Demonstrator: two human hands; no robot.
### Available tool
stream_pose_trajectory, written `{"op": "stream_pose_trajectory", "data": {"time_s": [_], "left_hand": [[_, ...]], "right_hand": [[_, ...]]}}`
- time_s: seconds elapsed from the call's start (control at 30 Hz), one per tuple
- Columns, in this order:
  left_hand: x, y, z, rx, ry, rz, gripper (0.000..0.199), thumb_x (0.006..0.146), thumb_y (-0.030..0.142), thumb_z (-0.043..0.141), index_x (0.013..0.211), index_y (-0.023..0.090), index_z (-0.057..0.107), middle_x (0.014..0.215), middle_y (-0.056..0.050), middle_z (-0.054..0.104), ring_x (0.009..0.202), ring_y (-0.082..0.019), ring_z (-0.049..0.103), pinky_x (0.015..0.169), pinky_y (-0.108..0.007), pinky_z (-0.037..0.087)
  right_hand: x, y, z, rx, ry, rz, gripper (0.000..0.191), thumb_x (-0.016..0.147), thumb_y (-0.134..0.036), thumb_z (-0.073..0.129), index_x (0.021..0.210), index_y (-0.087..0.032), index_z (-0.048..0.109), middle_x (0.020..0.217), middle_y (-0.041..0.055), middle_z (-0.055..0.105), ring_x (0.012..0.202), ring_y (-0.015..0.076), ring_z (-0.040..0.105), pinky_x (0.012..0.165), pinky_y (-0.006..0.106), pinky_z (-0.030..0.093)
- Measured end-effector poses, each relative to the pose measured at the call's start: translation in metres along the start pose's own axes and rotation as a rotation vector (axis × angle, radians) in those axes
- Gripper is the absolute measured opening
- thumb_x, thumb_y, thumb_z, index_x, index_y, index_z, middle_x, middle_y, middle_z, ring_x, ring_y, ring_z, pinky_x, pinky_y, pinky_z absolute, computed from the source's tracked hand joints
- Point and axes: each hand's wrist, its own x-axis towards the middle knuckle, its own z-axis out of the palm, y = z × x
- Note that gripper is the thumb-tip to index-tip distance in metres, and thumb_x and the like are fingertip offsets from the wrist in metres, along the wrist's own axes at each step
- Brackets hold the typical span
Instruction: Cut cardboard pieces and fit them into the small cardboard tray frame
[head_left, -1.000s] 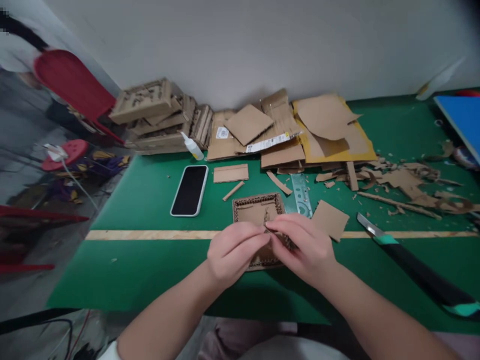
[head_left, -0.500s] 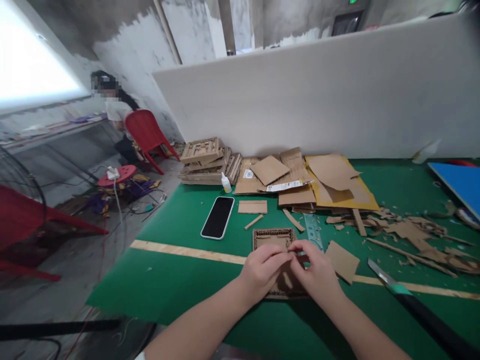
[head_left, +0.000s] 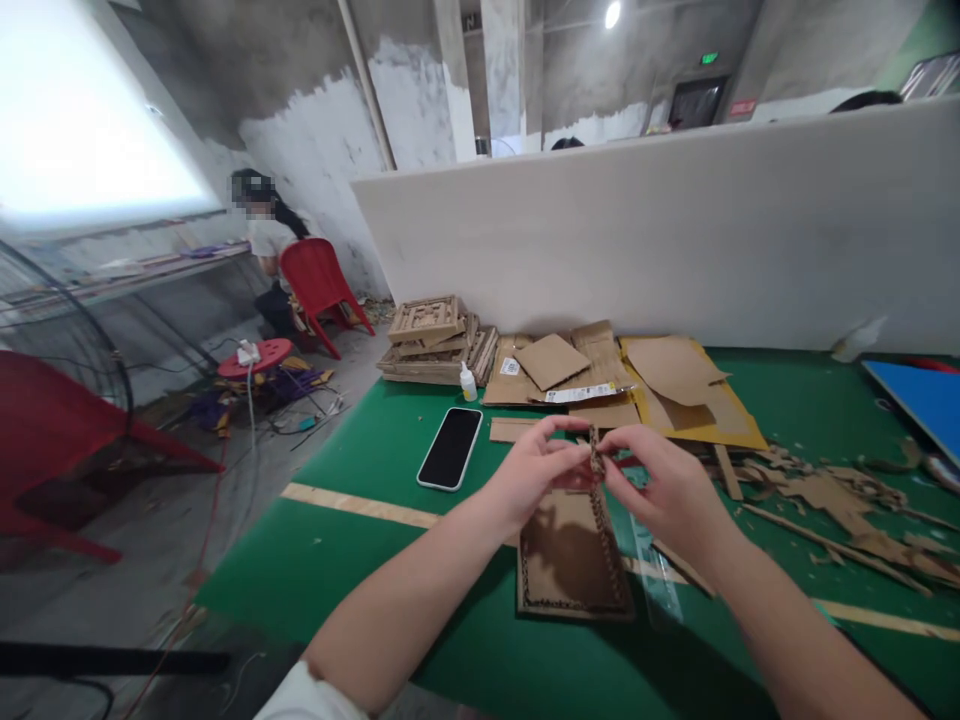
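A shallow cardboard tray (head_left: 568, 550) with raised corrugated walls is in front of me, its near end low over the green table. My left hand (head_left: 546, 468) grips its far end, fingers behind and thumb in front. With thumb and forefinger, my right hand (head_left: 664, 485) pinches the right-hand wall near the far corner. My fingers cover most of that corner. A clear ruler (head_left: 660, 575) lies just right of the tray. The right forearm hides most of the utility knife, and only a bit of its handle shows.
A phone (head_left: 450, 448), a glue bottle (head_left: 468, 382) and stacked cardboard frames (head_left: 431, 335) lie at the left back. Cardboard sheets (head_left: 555, 362) are behind my hands, scraps (head_left: 847, 500) to the right. A white partition (head_left: 637, 240) borders the table. Another person sits far left by a red chair (head_left: 319, 280).
Both hands have moved from the middle of the tray up to its far right corner, and the tray's far end appears raised. The view has tilted up slightly. My right forearm now covers the knife.
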Motion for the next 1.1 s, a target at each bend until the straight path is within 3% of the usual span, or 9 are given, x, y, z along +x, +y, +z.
{"op": "stream_pose_trajectory", "data": {"time_s": [0.13, 0.23, 0.4, 0.6, 0.9, 1.1], "left_hand": [[0.012, 0.031, 0.008, 0.011, -0.08, 0.143, 0.039, 0.072, 0.03, 0.072, 0.104, 0.016, 0.055, 0.07, 0.0, 0.063, 0.063, -0.011, 0.062, 0.065, -0.025, 0.052], [0.015, 0.041, 0.013, 0.076, -0.079, 0.216, 0.03, 0.075, 0.029, 0.069, 0.1, 0.016, 0.058, 0.072, -0.001, 0.064, 0.062, -0.011, 0.063, 0.064, -0.026, 0.053], [0.011, 0.04, 0.014, 0.175, -0.074, 0.24, 0.025, 0.075, 0.027, 0.069, 0.096, 0.016, 0.06, 0.07, 0.0, 0.063, 0.064, -0.011, 0.062, 0.065, -0.025, 0.053], [0.006, 0.036, 0.008, 0.447, 0.01, 0.347, 0.016, 0.08, 0.025, 0.063, 0.095, 0.019, 0.061, 0.076, 0.001, 0.064, 0.072, -0.01, 0.062, 0.07, -0.023, 0.051], [0.008, 0.033, 0.001, 0.421, -0.024, 0.266, 0.02, 0.08, 0.028, 0.065, 0.098, 0.02, 0.061, 0.08, 0.001, 0.066, 0.074, -0.009, 0.062, 0.069, -0.018, 0.052], [0.011, 0.033, 0.002, 0.258, -0.079, 0.152, 0.02, 0.078, 0.025, 0.067, 0.098, 0.021, 0.061, 0.08, 0.0, 0.066, 0.071, -0.009, 0.063, 0.068, -0.022, 0.054]], "right_hand": [[0.029, -0.001, -0.022, -0.075, 0.094, -0.096, 0.014, 0.079, -0.016, 0.055, 0.092, -0.019, 0.057, 0.085, 0.0036, 0.065, 0.074, 0.0132, 0.064, 0.067, 0.025, 0.053], [0.035, -0.002, -0.032, -0.129, 0.146, -0.147, 0.019, 0.077, -0.015, 0.058, 0.096, -0.02, 0.058, 0.089, 0.0029, 0.066, 0.076, 0.013, 0.065, 0.07, 0.025, 0.052], [0.027, -0.003, -0.031, -0.23, 0.157, -0.226, 0.025, 0.075, -0.013, 0.061, 0.099, -0.019, 0.059, 0.093, 0.0044, 0.068, 0.082, 0.0153, 0.064, 0.074, 0.027, 0.051], [0.023, -0.002, -0.018, -0.217, 0.166, -0.186, 0.018, 0.076, -0.011, 0.059, 0.093, -0.018, 0.06, 0.091, 0.0058, 0.068, 0.082, 0.0155, 0.065, 0.072, 0.026, 0.052], [0.024, -0.008, -0.019, -0.156, 0.111, -0.11, 0.013, 0.078, -0.012, 0.056, 0.088, -0.019, 0.06, 0.086, 0.0043, 0.066, 0.077, 0.0132, 0.063, 0.066, 0.024, 0.051], [0.026, -0.01, -0.022, -0.081, 0.081, -0.054, 0.011, 0.078, -0.01, 0.054, 0.087, -0.017, 0.057, 0.084, 0.0048, 0.062, 0.08, 0.0126, 0.059, 0.071, 0.023, 0.049]]}}
